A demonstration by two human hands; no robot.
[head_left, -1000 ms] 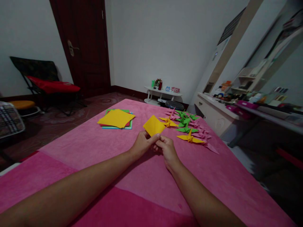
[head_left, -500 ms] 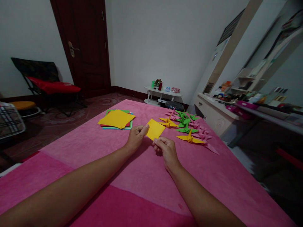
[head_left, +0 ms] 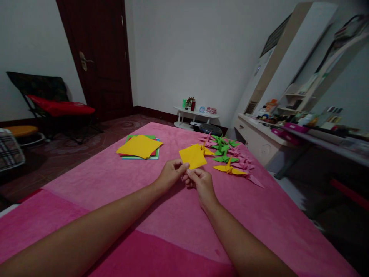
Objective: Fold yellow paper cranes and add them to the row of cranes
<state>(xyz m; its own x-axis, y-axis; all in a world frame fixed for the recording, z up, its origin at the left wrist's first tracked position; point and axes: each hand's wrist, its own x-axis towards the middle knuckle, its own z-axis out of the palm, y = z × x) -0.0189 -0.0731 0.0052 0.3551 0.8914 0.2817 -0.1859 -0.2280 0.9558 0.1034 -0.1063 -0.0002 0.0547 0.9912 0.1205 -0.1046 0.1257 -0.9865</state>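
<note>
A yellow paper square (head_left: pixel 192 156) is held up over the pink cloth (head_left: pixel 115 184). My left hand (head_left: pixel 171 174) pinches its near corner, and my right hand (head_left: pixel 199 181) pinches the same corner right beside it. Both hands are closed on the paper, fingertips almost touching. Beyond the paper lie several folded paper cranes (head_left: pixel 227 157) in yellow, green and pink. To the left rests a stack of coloured paper sheets (head_left: pixel 139 146) with a yellow sheet on top.
The pink-covered surface ends on the right near a white dresser (head_left: pixel 259 140) crowded with bottles. A dark door (head_left: pixel 98 57), a chair with a red cushion (head_left: pixel 57 108) and a low white shelf (head_left: pixel 196 114) stand behind.
My hands came back together at the paper's near corner after spreading apart half a second ago. The yellow square turned and now stands a little higher.
</note>
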